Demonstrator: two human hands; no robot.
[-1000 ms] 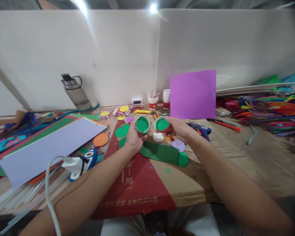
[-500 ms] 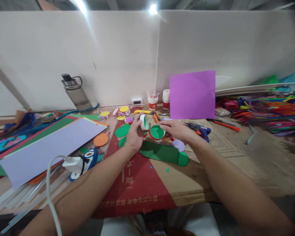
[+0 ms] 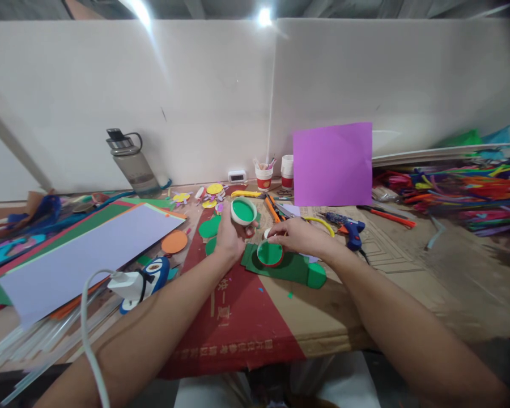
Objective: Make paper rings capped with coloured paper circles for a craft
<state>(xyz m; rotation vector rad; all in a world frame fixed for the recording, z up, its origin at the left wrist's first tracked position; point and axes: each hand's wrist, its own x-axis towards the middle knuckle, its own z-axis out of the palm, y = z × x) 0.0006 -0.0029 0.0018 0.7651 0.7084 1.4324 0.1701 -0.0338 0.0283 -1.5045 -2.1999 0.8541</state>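
Note:
My left hand [image 3: 229, 239] is closed around a white-rimmed paper cup [image 3: 243, 211], tilted so that its green inside faces me. Lower and to the right, my right hand [image 3: 296, 233] grips a red-edged paper cup [image 3: 270, 254] with a green inside, its fingers at the far side of the rim. This second cup is over a dark green strip [image 3: 291, 271] lying on the cardboard, and whether they touch I cannot tell. A bright green round piece [image 3: 317, 276] sits at the strip's right end. Green discs [image 3: 209, 226] lie left of my left hand.
Right of my right hand lies a blue glue gun [image 3: 349, 225]. Scissors [image 3: 285, 211] and an orange knife [image 3: 272, 209] are behind the hands. Cups [image 3: 263, 180], a purple sheet [image 3: 332, 164] and a bottle [image 3: 134, 164] stand at the back. Paper sheets [image 3: 93, 255] fill the left.
The left cup has turned so its green inside faces me. My right hand has brought the red-edged cup down over the dark green strip, uncovering the scissors behind.

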